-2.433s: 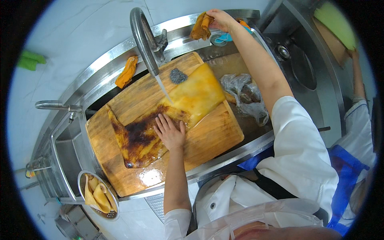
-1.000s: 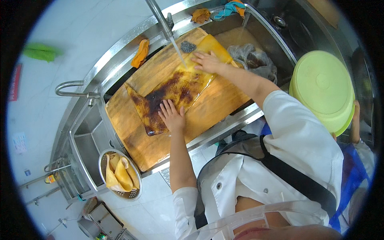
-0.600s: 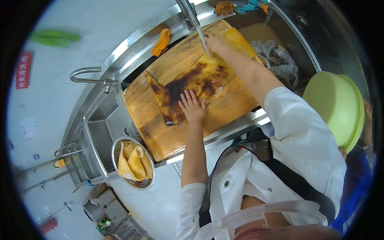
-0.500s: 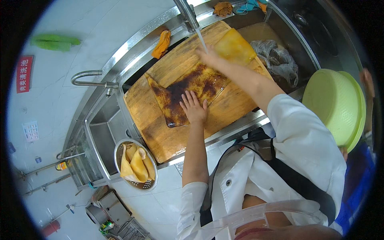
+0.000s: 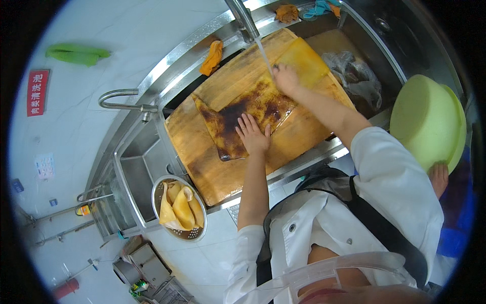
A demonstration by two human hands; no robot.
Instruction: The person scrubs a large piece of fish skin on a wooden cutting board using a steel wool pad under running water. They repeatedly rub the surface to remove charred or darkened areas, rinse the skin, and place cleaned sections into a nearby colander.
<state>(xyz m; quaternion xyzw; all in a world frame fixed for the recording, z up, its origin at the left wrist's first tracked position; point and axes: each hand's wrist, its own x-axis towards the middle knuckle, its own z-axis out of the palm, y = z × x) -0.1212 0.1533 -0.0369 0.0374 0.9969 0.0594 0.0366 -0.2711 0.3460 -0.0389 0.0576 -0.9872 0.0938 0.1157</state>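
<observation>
A sheet of skin (image 5: 228, 120), yellow with dark charred patches and resembling pork skin, lies spread and wet on the wooden board (image 5: 192, 167). My left hand (image 5: 254, 136) rests flat on its near part, fingers stretched and apart. Farther right, my right hand (image 5: 286, 81) is closed at the skin's far edge. A small dark bit shows at its fingers, but what it grips is hidden. Water falls from the tap (image 5: 243, 20) right beside this hand. A cleaner yellow sheet of skin (image 5: 306, 61) lies at the board's far right corner.
The board bridges a steel sink (image 5: 136, 147). A perforated bowl (image 5: 190, 235) at the near left holds folded yellow skins. A clear plastic bag (image 5: 349, 76) lies in the right basin. Another person's hand (image 5: 439, 177) holds a light green basin (image 5: 425, 126). An orange cloth (image 5: 211, 58) lies behind the board.
My right hand has shifted over the skin, drawing slightly nearer. My left hand stays flat on it. The green basin at the right has moved a little and tilted.
</observation>
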